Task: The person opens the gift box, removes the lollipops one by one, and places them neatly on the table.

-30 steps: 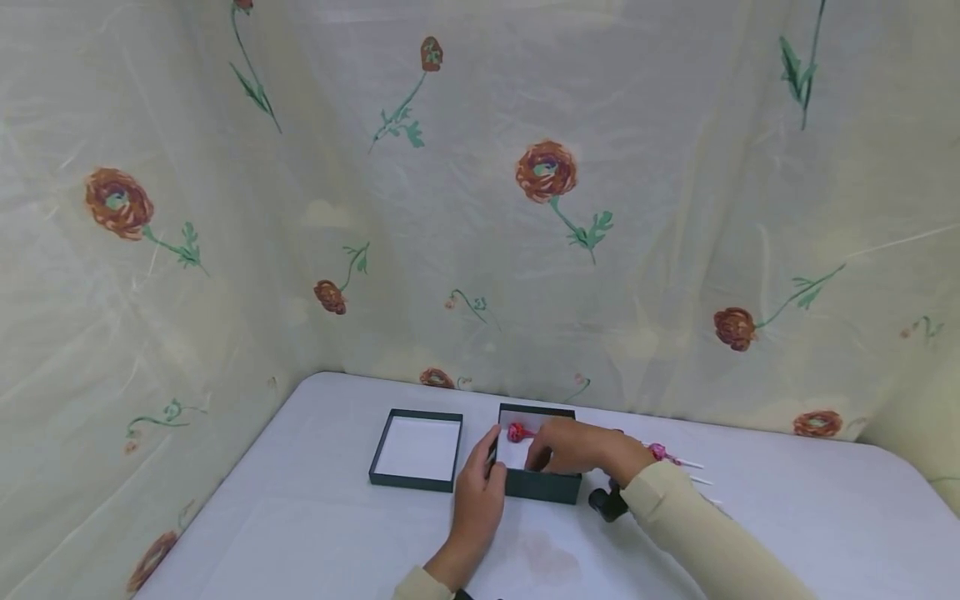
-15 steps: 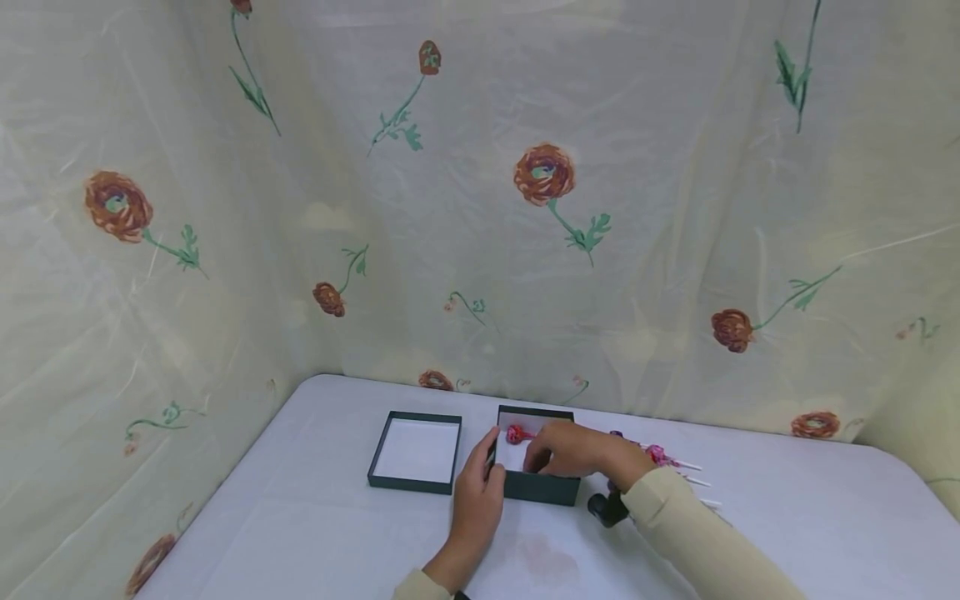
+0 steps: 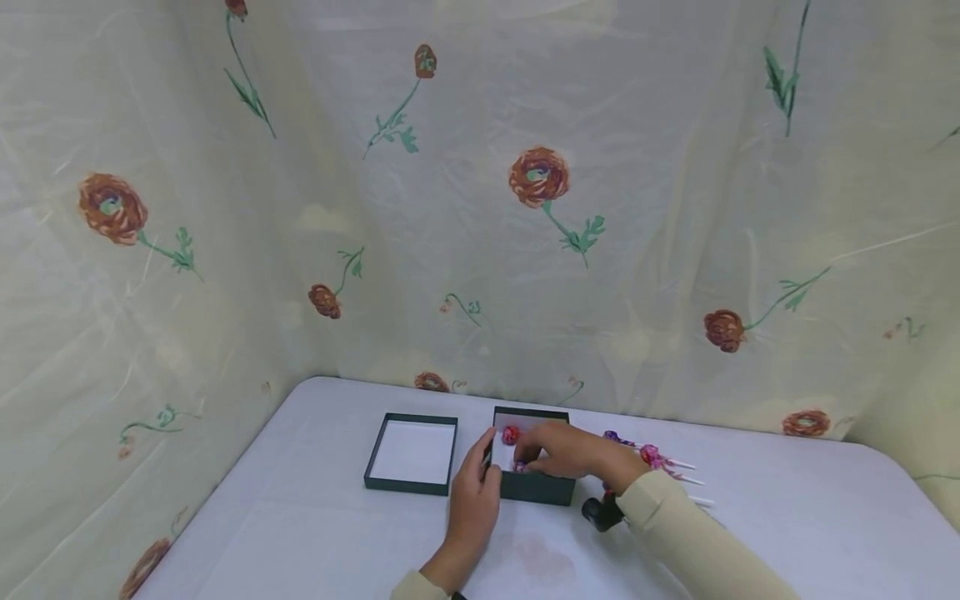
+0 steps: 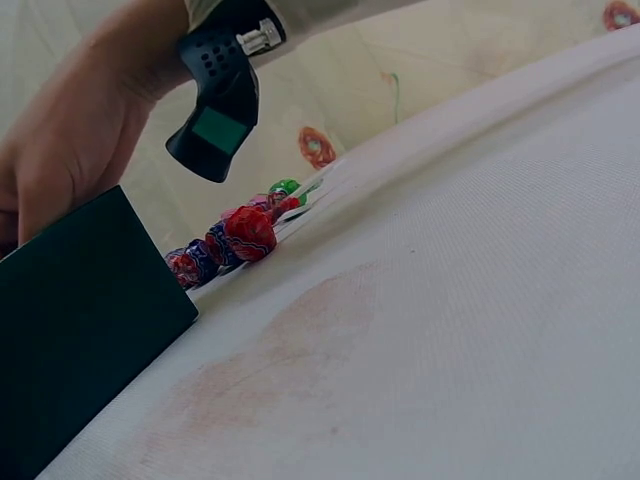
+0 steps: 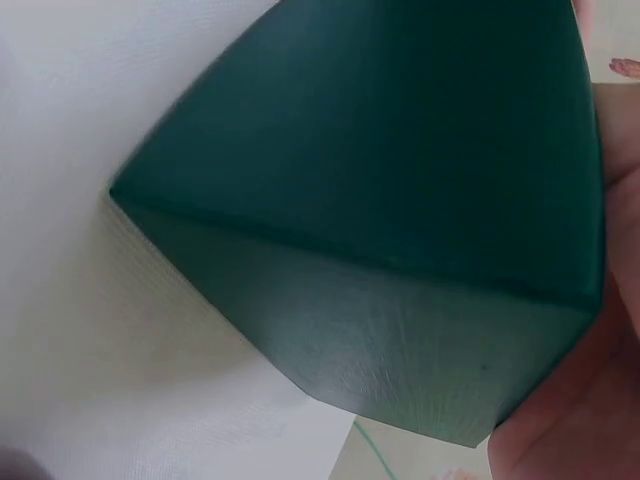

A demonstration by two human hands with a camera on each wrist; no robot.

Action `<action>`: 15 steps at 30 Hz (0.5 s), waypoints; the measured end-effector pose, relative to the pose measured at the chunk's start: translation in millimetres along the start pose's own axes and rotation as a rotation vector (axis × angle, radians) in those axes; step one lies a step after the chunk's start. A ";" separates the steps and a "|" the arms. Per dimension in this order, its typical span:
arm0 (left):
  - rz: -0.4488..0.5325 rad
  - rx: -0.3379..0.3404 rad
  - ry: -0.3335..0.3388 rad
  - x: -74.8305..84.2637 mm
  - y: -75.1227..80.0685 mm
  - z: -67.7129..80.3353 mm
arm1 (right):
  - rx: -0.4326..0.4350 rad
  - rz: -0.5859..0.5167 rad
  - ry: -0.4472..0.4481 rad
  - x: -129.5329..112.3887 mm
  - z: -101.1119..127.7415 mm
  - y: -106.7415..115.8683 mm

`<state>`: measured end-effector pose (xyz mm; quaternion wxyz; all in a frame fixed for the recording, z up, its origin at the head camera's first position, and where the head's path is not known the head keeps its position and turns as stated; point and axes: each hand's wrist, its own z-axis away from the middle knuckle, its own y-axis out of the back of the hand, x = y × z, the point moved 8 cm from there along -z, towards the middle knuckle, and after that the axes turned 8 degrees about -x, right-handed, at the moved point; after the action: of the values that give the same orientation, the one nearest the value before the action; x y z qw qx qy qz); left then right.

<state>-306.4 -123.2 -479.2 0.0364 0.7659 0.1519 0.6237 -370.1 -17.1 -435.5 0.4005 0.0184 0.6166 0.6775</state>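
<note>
A dark green box with a white inside stands open on the table. My left hand grips its left wall. A red lollipop lies in the box near the far left corner. My right hand reaches inside over the right part, fingers bent down. At its fingertips shows a purple wrapped lollipop, its stick hidden. In the left wrist view the right hand dips behind the box wall. The right wrist view is mostly filled by the box, with skin at the right edge.
The shallow lid lies left of the box, white inside up. Several wrapped lollipops lie to the right, partly behind the right forearm. A floral curtain hangs behind the white table.
The right hand has shifted slightly inside the box, and the purple lollipop now shows at its fingertips. The left hand keeps its grip. The whole head view has drifted a little.
</note>
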 end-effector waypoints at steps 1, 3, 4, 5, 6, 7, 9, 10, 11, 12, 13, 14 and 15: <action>-0.002 0.001 0.001 -0.2 0.1 0.0 | 0.005 -0.002 -0.002 0.0 -0.4 0.3; -0.001 -0.001 0.004 -0.2 0.1 0.1 | 0.020 -0.020 -0.008 0.0 -0.9 1.1; 0.000 -0.002 0.006 -0.1 0.1 0.4 | 0.031 -0.027 -0.007 -0.4 -1.0 1.7; 0.003 -0.004 0.005 0.3 -0.1 0.5 | 0.042 -0.033 -0.007 -0.6 -1.0 2.3; 0.006 -0.006 0.007 0.5 -0.3 0.7 | 0.055 -0.037 -0.003 -1.3 -0.5 3.0; 0.008 -0.008 0.007 0.8 -0.5 0.8 | 0.067 -0.037 -0.002 -1.6 -0.1 3.8; 0.008 -0.012 0.009 1.2 -1.0 1.0 | 0.097 -0.034 0.003 -2.5 1.7 6.0; 0.006 -0.012 0.009 1.3 -1.0 0.9 | 0.115 -0.028 0.007 -3.1 2.7 7.5; 0.004 -0.010 0.008 1.4 -0.9 0.7 | 0.130 -0.025 0.006 -3.1 4.0 9.0; 0.000 -0.009 0.009 1.4 -0.7 0.6 | 0.147 -0.027 0.009 -3.6 5.4 10.8; -0.003 -0.008 0.007 1.7 -0.4 0.4 | 0.162 -0.029 0.004 -3.6 6.7 12.8; -0.005 -0.005 0.005 1.9 0.1 0.1 | 0.178 -0.031 0.002 -3.9 8.3 14.9; -0.006 -0.003 0.004 2.0 0.6 -0.1 | 0.191 -0.030 -0.003 -3.9 9.6 17.0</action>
<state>-306.0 -123.2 -477.1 0.0392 0.7642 0.1536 0.6252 -371.3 -10.1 -416.9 0.4078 0.0484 0.6779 0.6097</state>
